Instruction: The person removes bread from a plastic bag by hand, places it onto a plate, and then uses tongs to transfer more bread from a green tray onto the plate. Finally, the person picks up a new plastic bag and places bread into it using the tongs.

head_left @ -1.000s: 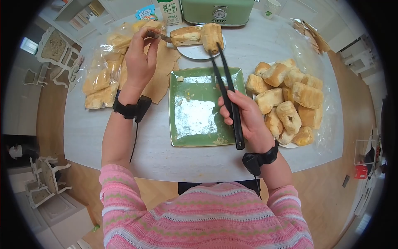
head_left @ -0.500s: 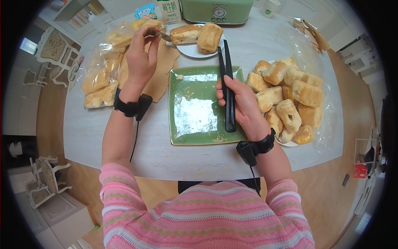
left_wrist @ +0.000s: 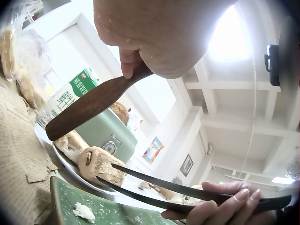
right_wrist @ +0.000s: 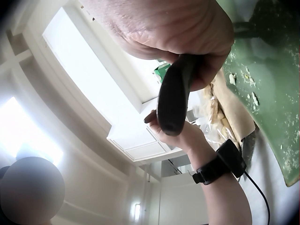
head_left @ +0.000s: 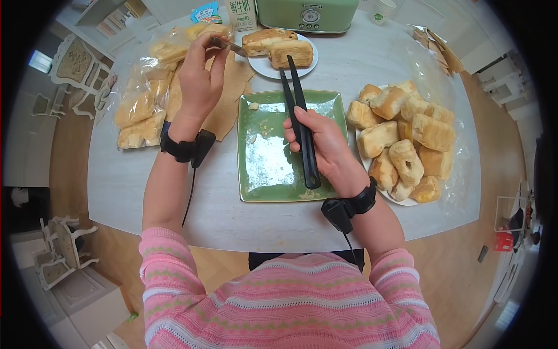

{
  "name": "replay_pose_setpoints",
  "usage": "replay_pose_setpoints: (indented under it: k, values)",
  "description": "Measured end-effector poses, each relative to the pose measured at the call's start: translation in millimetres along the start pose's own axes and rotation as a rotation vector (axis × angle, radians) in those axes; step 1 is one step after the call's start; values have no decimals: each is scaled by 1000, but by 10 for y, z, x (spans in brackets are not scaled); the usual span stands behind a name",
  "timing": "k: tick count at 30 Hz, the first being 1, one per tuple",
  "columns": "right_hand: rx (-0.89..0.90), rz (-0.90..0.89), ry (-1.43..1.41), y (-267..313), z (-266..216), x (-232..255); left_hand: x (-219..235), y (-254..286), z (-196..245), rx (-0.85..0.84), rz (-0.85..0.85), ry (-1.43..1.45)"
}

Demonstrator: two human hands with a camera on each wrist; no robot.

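Note:
In the head view my left hand (head_left: 200, 78) pinches the wooden handle of a knife (head_left: 235, 49), its blade pointing at the white plate (head_left: 264, 68). That handle (left_wrist: 89, 105) crosses the left wrist view. Two bread pieces lie on the plate: a rear one (head_left: 264, 38) and a front one (head_left: 293, 53), set crosswise. My right hand (head_left: 322, 139) grips black tongs (head_left: 299, 125) over the green square plate (head_left: 250, 180). Their two tips are slightly apart, right at the front bread's near side. Crumbs and a small white bit are on the green plate.
At right a plate is heaped with several bread pieces (head_left: 401, 139), with clear plastic beside it. Bagged bread (head_left: 142, 110) and brown paper (head_left: 229, 116) lie at left. Behind stand a green toaster (head_left: 325, 16), a milk carton (head_left: 241, 16) and a paper cup (head_left: 381, 11).
The front bread has turned from lengthwise to crosswise on the plate. The tongs swung right of it, then back left to its near side. My left hand has stayed nearly still with the knife.

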State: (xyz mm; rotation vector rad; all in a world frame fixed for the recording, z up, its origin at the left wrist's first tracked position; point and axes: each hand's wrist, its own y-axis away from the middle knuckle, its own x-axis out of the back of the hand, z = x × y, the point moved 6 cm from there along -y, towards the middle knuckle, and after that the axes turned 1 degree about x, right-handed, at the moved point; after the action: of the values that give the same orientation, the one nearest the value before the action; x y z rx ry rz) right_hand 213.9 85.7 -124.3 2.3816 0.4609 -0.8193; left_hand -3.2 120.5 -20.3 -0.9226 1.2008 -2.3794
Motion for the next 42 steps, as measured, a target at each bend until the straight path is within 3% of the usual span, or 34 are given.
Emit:
replay_pose_setpoints:
  k: [7, 12, 16, 24, 33, 37, 39, 42]
  values:
    - [46, 0, 45, 147, -29, 22, 91, -64, 143, 20, 25, 97]
    - [98, -23, 35, 185, -43, 34, 105, -218, 127, 50, 290, 465]
    - [113, 0, 31, 197, -37, 54, -150, -274, -47, 54, 345, 573]
    - [106, -39, 24, 232, -17, 181, -593, -57, -690, 501, 476, 921]
    - [108, -35, 8, 238, -13, 237, -740, 429, -1105, 931, 540, 945]
    - [98, -38, 11, 240, -13, 232, -815, 566, -1262, 1116, 498, 986]
    - [93, -41, 14, 232, -12, 256, -924, 613, -1301, 1235, 381, 1109]
    - [101, -31, -2, 240, -8, 254, -934, 627, -1249, 1234, 380, 1022]
